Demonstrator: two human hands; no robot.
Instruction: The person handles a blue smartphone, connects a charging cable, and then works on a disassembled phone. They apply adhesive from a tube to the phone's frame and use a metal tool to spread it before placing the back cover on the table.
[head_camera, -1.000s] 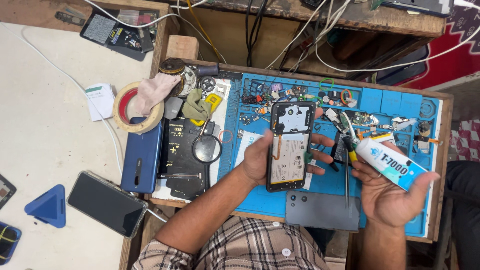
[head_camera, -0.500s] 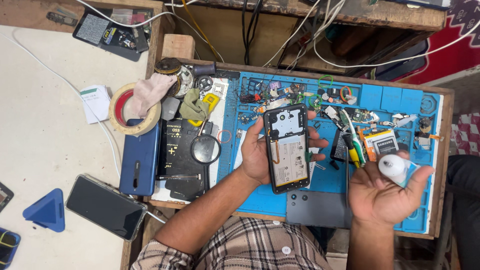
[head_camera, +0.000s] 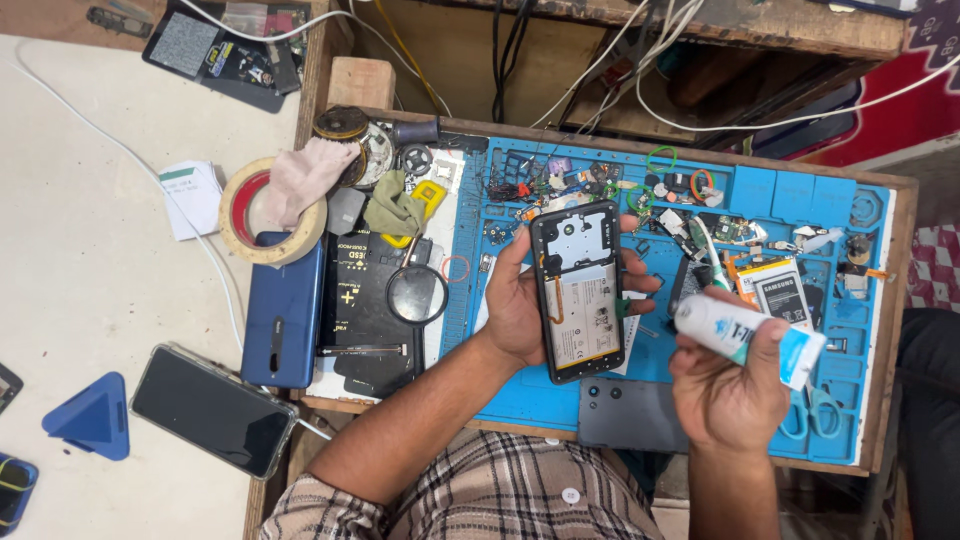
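Since half a second ago our right hand (head_camera: 735, 390) has turned the white glue tube (head_camera: 748, 337) from end-on to lying crosswise, its nozzle toward the opened phone (head_camera: 583, 290). Our right fingers are curled shut around the tube's middle, thumb over it, just beside the phone's right edge. Our left hand (head_camera: 520, 305) clasps the phone from behind, fingertips (head_camera: 640, 285) showing along its right side, thumb on the left edge, back cover off and insides facing us. Both hover over the blue repair mat (head_camera: 520, 400), near a grey back cover (head_camera: 630, 415), a spare battery (head_camera: 780, 292), a magnifying glass (head_camera: 417, 293) and a roll of tape (head_camera: 268, 212).
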